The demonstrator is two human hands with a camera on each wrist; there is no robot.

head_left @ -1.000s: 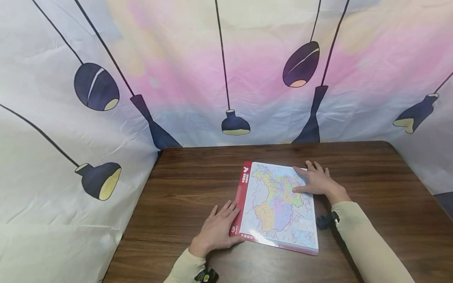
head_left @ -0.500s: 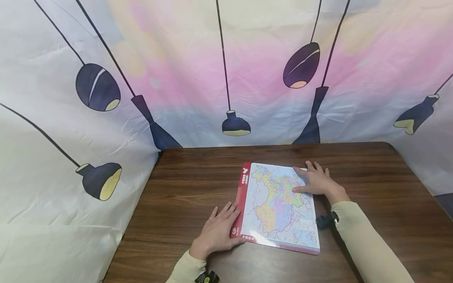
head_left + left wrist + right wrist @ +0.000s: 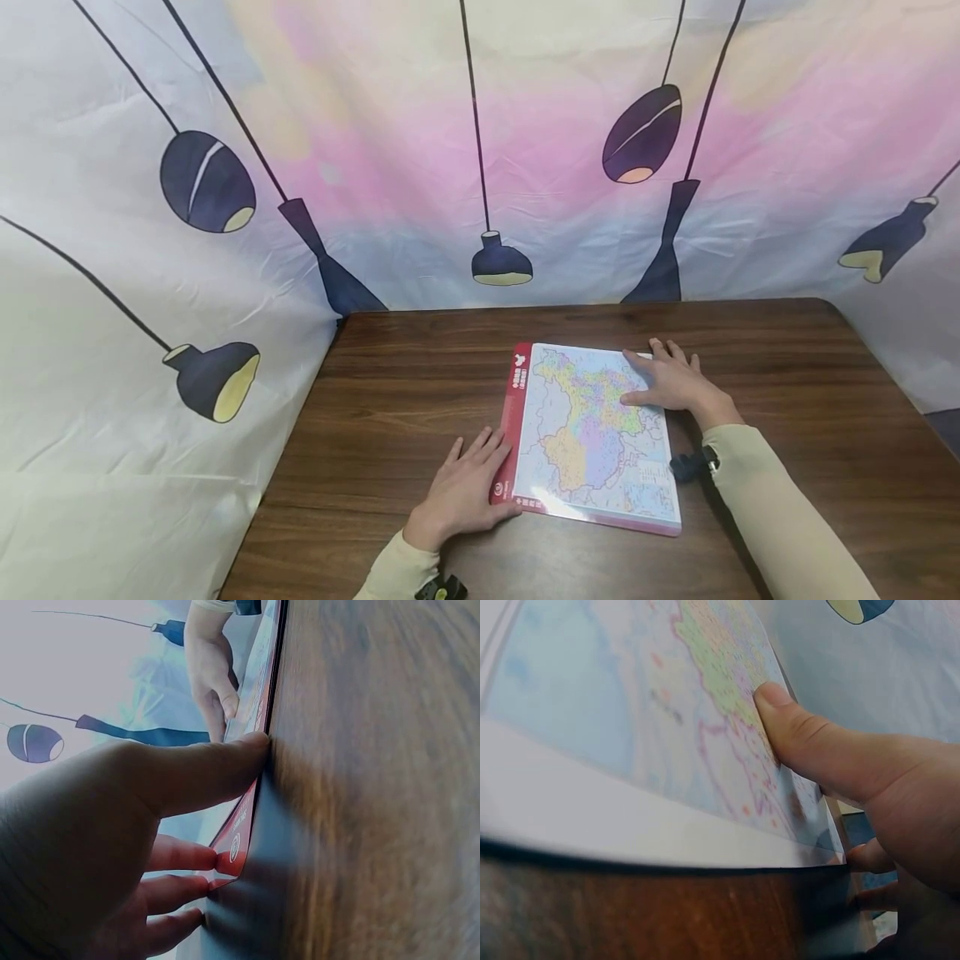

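Because the map board (image 3: 592, 433) lies flat on the tabletop (image 3: 390, 400) between two spread, flat-fingered hands, left hand (image 3: 465, 492) at its red edge and right hand (image 3: 671, 383) pressing its far corner, it looks thin, stiff, light and glossy-slippery, best lifted by those edges.

You face dark wood-grain bench (image 3: 420, 400), rounded far-right corner, grain running left to right. Printed fabric backdrop (image 3: 375, 167) hangs behind and wraps round your left and right sides, creased, touching bench's far edge. Backdrop shows pastel wash: pink centre, cream top, pale blue low. Navy pendant lamps (image 3: 501, 262) printed on thin black cords, some round, some cone-shaped, yellow undersides. Light even, soft, faint sheen on bench.
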